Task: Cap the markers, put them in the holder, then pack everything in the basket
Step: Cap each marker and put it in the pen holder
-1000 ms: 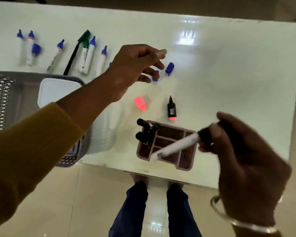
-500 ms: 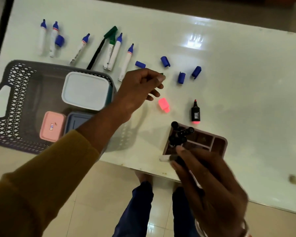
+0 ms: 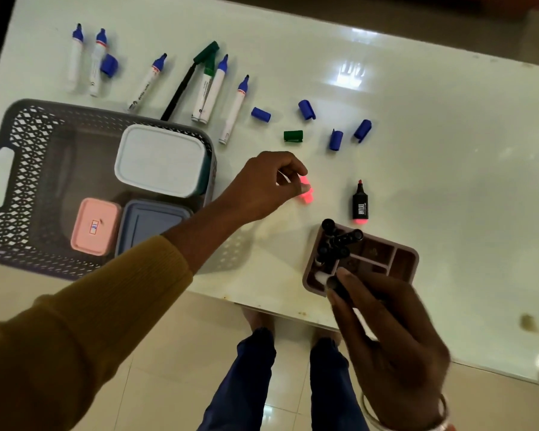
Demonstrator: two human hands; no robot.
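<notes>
The left hand (image 3: 268, 185) reaches over the glossy white table (image 3: 448, 150), thumb and forefinger pinching a glowing pink plastic highlighter cap (image 3: 307, 195) that lies there. The right hand (image 3: 386, 334) grips a black-capped white marker (image 3: 335, 284), which points down into the near-left compartment of the mauve plastic holder (image 3: 409, 259). The grey lattice basket (image 3: 22, 188) sits to the left.

A glossy white table (image 3: 448, 188) stands above a pale tiled floor (image 3: 175, 362).
</notes>
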